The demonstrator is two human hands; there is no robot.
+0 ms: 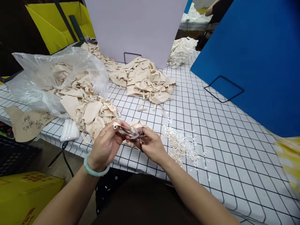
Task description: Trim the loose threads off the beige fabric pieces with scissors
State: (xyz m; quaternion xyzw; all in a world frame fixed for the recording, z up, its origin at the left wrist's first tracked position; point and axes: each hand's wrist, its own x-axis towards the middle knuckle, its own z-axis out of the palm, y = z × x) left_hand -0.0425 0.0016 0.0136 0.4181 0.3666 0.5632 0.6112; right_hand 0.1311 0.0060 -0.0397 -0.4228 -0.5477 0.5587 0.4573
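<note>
My left hand (pixel 106 145), with a pale green bangle (pixel 95 171) at its wrist, pinches a beige fabric piece (pixel 123 128) above the front of the table. Close against it, my right hand (pixel 153 145) is closed around what looks like small scissors (pixel 136 136); they are blurred and partly hidden by the fingers. Under the hands lie more beige fabric pieces (pixel 138 123). To the right of my right hand, small white and beige snippets (pixel 184 147) are scattered over the checked tablecloth (pixel 225 143).
Beige cut pieces (pixel 147 79) are heaped at the back; others spill from a clear plastic bag (pixel 30 78) at left. A white power bank (pixel 70 129) with a cable and a marked beige pattern piece (pixel 30 123) lie near the edge. Lilac (pixel 138 28) and blue (pixel 255 62) panels stand behind.
</note>
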